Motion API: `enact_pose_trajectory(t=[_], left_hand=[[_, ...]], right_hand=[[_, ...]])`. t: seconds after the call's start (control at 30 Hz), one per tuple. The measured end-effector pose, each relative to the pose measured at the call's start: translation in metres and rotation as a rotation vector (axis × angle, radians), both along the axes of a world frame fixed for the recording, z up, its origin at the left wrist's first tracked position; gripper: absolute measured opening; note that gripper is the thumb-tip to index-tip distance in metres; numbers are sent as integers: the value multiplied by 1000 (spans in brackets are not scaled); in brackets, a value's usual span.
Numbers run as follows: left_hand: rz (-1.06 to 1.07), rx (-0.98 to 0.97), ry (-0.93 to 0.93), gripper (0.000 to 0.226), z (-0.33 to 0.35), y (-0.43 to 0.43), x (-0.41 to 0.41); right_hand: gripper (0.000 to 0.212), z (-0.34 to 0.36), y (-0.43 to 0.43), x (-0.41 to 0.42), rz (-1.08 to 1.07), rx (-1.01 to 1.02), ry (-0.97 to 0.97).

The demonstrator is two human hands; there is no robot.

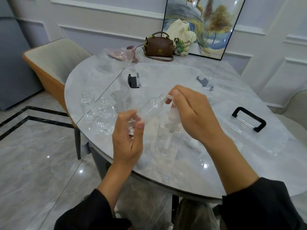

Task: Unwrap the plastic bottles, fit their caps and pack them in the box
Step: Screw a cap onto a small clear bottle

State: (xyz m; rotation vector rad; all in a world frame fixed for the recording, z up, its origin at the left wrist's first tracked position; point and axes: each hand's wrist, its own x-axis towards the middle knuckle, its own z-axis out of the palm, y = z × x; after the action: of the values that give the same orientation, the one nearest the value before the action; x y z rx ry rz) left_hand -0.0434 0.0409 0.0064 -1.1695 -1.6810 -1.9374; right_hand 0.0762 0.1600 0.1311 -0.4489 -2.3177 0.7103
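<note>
The left hand [127, 141], low and centre-left in the frame, has its fingers curled round the base of a clear bottle [150, 109], with crinkled wrap [132, 126] bunched in the same grip and the thumb lying straight along the side. The bottle is held in the air above the table [216, 163], near the middle of the frame. Its long axis slants from lower left to upper right, and the open threaded mouth points to the upper right, toward the right hand [194, 117].

The right hand is mostly closed. Its thumb and forefinger pinch a thin clear piece right at the bottle's mouth; whether this is a tube or film cannot be told. Its other fingers curl over a whitish cap [172, 116] that hangs under the palm.

Just below the cap a second bottle [164, 146] lies on the table, neck toward the top of the frame. Two more bottles [86, 102] stand upright at centre left beside loose film [103, 125]. A black handle [249, 119] lies at the right edge of the table, a black clasp [132, 81] above centre, and a brown handbag [157, 47] sits at the top.
</note>
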Motion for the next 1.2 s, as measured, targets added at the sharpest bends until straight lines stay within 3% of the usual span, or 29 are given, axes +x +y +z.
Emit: enact_pose_trajectory(t=[0.17,0.37,0.53,0.7,0.93,1.07,1.2], left_hand=[[-43,10,-31,27,3,-1,0],[-46,11,-80,25,5,-4,0],[-68,14,-72,27,5,-6,-1],[-67,57,-74,25,2,-6,-2],[-118,78,-126,40,3,-8,-2],[-161,75,-122,42,5,-8,-1],[-205,73,-88,44,9,-8,0]], right_hand=[[35,15,4,3,9,142,-192],[31,21,3,1,92,145,-251],[49,21,9,-3,149,228,-289],[32,23,18,-3,201,254,-350],[37,35,21,-7,301,298,-391],[20,35,23,-7,306,381,-404],[42,35,26,-5,331,434,-425]])
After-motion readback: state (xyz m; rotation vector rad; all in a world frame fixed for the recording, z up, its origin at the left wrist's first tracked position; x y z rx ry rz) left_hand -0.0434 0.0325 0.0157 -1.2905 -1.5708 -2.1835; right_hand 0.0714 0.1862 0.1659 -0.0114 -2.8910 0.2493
